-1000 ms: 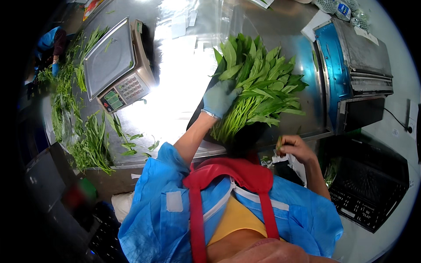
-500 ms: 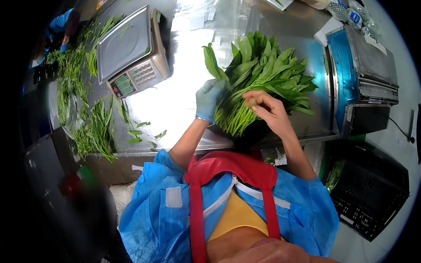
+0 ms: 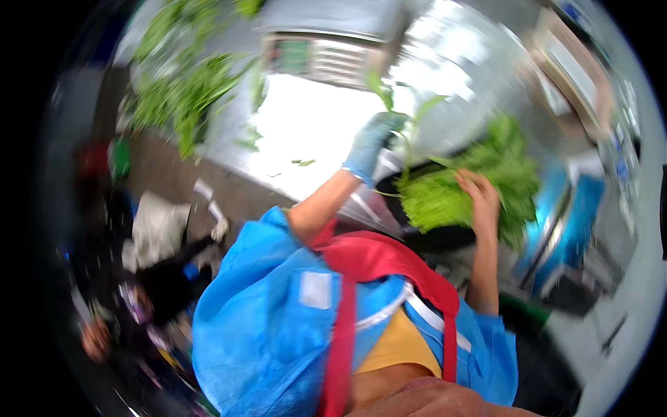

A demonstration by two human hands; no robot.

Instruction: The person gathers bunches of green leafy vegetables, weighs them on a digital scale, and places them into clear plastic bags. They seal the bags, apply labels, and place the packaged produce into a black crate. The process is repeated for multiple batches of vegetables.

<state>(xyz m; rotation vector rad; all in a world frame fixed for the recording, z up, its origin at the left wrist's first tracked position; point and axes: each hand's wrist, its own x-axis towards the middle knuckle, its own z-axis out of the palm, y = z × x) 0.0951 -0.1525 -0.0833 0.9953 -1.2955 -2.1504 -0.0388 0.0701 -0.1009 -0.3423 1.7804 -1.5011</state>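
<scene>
The picture was blurred by motion, so fine detail was hard to read. The left hand [image 3: 372, 142], in a pale blue glove, was raised at the end of a bare forearm that angled up and to the right from a blue sleeve, over the shiny steel counter [image 3: 313, 139]. Its fingers were curled together around a thin green stem [image 3: 403, 132], which rose above the fist and ended in a couple of narrow leaves; it was pinched, not loosely cradled. The right hand [image 3: 479, 198], bare, reached up from a nearly vertical forearm and lay with fingers bent on top of the bunch of leafy greens [image 3: 458, 187]. Whether those fingers were actually closed on leaves or only pressing on them could not be told through the blur. The bunch was bright green and dense, lying near the counter's right end, just beside the blue machine [image 3: 563, 222] and just right of the gloved hand. At the counter's far edge stood a weighing scale [image 3: 323, 55], and loose greens [image 3: 187, 90] were heaped along its left end.
</scene>
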